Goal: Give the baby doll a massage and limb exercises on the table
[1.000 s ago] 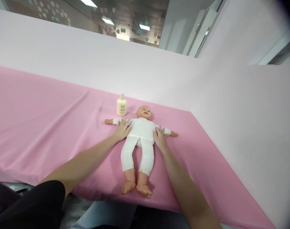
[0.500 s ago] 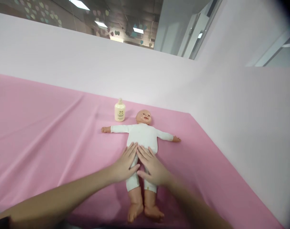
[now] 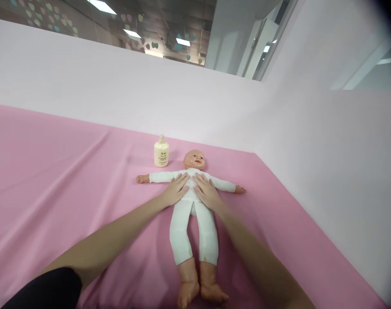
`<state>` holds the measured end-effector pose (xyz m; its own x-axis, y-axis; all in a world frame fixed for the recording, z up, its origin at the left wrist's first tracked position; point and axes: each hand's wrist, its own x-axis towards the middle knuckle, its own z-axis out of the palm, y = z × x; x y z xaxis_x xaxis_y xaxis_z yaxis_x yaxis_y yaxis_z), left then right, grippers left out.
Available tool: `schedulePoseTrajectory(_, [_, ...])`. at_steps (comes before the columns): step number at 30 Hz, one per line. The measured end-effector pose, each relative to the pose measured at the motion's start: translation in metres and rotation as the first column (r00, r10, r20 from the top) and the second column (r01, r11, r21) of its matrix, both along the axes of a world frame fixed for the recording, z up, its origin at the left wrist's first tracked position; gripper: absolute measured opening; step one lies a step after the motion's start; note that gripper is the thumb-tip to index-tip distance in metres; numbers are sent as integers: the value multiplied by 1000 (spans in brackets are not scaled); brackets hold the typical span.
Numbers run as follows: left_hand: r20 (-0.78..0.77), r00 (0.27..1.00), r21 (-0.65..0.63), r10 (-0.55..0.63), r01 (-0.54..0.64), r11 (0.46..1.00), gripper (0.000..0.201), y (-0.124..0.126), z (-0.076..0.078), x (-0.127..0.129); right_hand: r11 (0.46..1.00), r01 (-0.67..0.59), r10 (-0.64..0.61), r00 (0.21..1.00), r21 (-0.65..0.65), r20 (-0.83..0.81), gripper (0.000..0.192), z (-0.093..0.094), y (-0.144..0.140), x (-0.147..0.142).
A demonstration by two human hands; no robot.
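Note:
A baby doll (image 3: 193,195) with a white cloth body lies on its back, head toward the wall and arms stretched out sideways. My left hand (image 3: 176,189) rests flat on the left side of its chest in my view, fingers extended. On the opposite side of the chest lies my right hand (image 3: 207,192), also flat with its fingers slightly spread. A strip of white torso shows between the two hands. Neither hand grips anything. Beyond the doll's left-pointing arm stands a cream pump bottle (image 3: 161,153), upright and apart from my hands.
A pink sheet (image 3: 69,171) with several creases covers the surface under the doll. White walls (image 3: 118,81) rise along the back and the right side. Above the back wall a window (image 3: 169,30) shows ceiling lights and heart-shaped decorations.
Both hands have moved up from the doll's hips and upper thighs to its chest, and have come apart from each other. The doll's legs are now uncovered.

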<state>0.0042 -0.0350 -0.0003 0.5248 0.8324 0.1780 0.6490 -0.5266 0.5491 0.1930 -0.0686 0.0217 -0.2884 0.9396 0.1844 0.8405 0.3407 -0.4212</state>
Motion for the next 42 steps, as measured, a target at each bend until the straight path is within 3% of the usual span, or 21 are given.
schedulePoseTrajectory(5, [85,995,28,55,-58,998,56,9,-13,-5,974,226,-219,961,17,-170,53,-21,20,17])
schedulePoseTrajectory(11, [88,995,49,42,-47,998,54,8,-14,-7,971,235,-207,920,45,-334,60,-42,28,35])
schedulePoseTrajectory(22, [111,993,92,45,-55,994,53,11,-18,-6,975,223,-208,920,7,-332,64,-39,27,34])
schedulePoseTrajectory(27, [125,992,119,33,-48,992,52,12,-20,-6,978,194,-206,957,-75,-205,63,-25,12,20])
schedulePoseTrajectory(31, [138,990,144,15,-35,989,53,15,-25,-5,998,56,-57,998,-21,-32,58,-7,-5,3])
schedulePoseTrajectory(35, [161,987,176,-14,-15,984,52,19,-31,-6,989,-137,140,988,-55,58,55,11,-23,-14])
schedulePoseTrajectory(39, [155,987,177,-53,25,984,56,23,-34,-8,922,-382,387,916,-70,104,58,24,-53,-29])
schedulePoseTrajectory(42, [164,986,165,-23,-4,986,54,23,-33,-7,822,-566,568,810,-61,144,48,28,-78,-41])
